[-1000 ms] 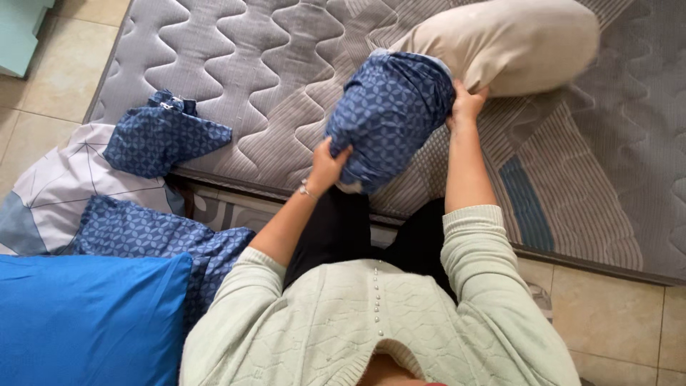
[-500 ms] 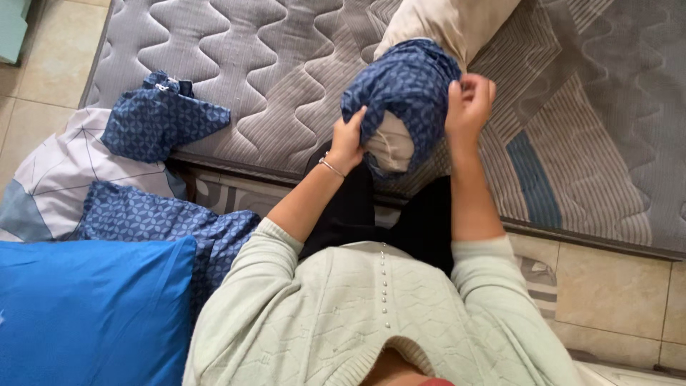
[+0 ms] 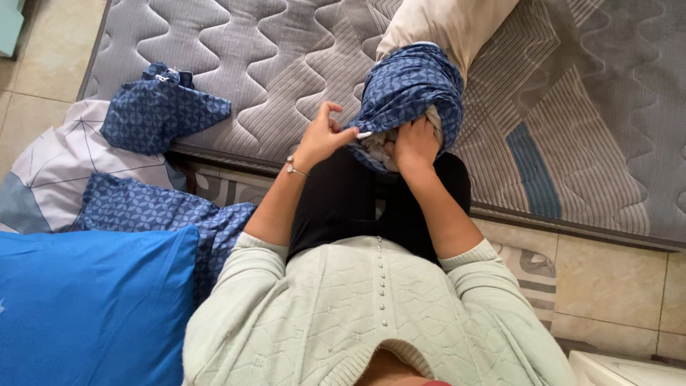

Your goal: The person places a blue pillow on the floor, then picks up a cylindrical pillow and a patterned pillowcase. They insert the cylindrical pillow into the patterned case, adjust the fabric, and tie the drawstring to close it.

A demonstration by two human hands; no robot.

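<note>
— Pillowcase? 
— Bunched on one beige pillow at the mattress edge. My right hand dropped beneath its opening, fingers gripping; left hand pinches the hem.

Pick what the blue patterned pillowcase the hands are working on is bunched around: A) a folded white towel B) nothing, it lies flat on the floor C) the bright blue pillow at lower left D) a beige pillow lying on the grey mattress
D: the blue patterned pillowcase is gathered over the near end of the beige pillow, which lies on the grey quilted mattress, while the left hand and right hand grip its open edge.
</note>
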